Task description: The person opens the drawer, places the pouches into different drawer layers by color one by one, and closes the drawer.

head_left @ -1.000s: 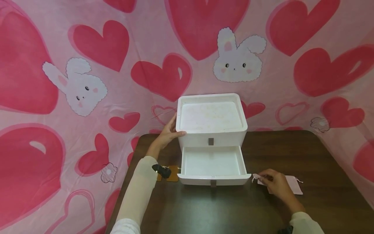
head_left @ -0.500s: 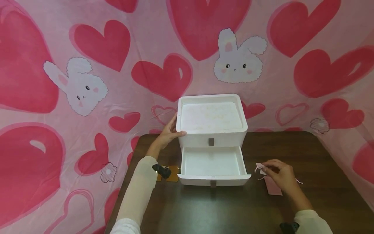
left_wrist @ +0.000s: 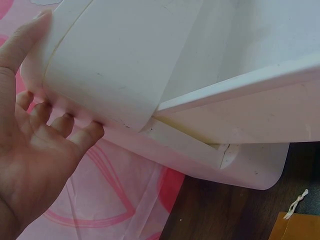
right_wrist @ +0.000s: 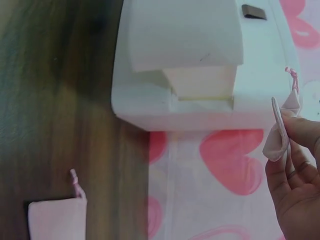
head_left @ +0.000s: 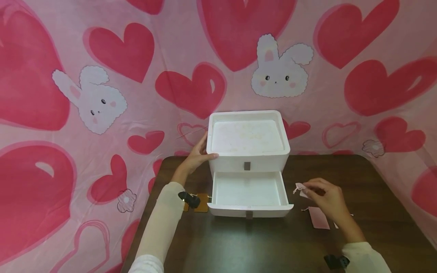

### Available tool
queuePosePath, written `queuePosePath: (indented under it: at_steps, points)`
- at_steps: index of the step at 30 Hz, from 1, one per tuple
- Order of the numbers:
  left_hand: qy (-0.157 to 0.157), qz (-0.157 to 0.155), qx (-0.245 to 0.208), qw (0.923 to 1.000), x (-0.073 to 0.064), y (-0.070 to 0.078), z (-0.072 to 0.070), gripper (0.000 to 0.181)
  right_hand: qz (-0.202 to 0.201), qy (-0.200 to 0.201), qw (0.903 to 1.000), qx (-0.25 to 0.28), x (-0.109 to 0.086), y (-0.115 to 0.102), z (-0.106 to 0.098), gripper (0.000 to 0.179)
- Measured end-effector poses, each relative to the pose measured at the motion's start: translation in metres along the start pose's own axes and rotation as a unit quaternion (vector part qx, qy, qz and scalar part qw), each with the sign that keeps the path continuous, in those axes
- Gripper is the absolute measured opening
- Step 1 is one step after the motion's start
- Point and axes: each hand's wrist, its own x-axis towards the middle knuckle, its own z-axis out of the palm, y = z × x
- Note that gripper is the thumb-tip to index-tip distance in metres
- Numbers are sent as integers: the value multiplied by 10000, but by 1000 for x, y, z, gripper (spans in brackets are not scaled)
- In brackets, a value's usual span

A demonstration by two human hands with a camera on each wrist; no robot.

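Observation:
A white two-drawer unit (head_left: 228, 163) stands at the back of the table, its lower drawer (head_left: 248, 189) pulled out with nothing in it. My left hand (head_left: 195, 158) rests on the unit's left side, thumb at the front edge and spread fingers along the side wall. In the left wrist view, several fingertips touch the white wall. To the right of the drawer, my right hand (head_left: 330, 197) pinches a small pale pink drawstring pouch (right_wrist: 276, 140) above the table. Below this hand lies a darker pink drawstring pouch (head_left: 319, 218); the wrist mostly hides another pale one.
Flat orange-brown pouches (head_left: 201, 203) with light cords lie left of the drawer, partly behind the left wrist's black camera (head_left: 189, 200). The dark wooden table (head_left: 218, 246) ends at a pink heart-and-rabbit cloth (head_left: 164, 94) behind and beside it.
My right hand has lifted the pale pouch off the table and moved it upward, uncovering the darker pink pouch. The left hand and drawer unit stay put.

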Motion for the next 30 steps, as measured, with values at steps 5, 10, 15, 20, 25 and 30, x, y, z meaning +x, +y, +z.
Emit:
queuePosePath:
  at_steps: [5, 10, 15, 20, 25, 30]
  points:
    - [37, -39, 7, 10000, 1, -1, 0, 101, 21, -130, 9993, 337, 8, -14, 5, 21]
    - [26, 19, -5, 10000, 0, -2, 0, 101, 130, -383, 9981, 459, 15, -28, 13, 19]
    - [48, 39, -11, 10000, -1, -1, 0, 102, 281, -673, 9966, 377, 21, -39, 24, 18]
    - [58, 42, -10, 10000, -1, -1, 0, 102, 210, -836, 9957, 327, 26, -44, 37, 18]
    - [7, 104, -2, 9999, 1, -2, -1, 102, 141, -971, 9945, 367, 29, -48, 50, 20]
    - [-1, 108, -10, 9999, 2, -2, -1, 102, 123, -1073, 9937, 310, 31, -51, 60, 19]
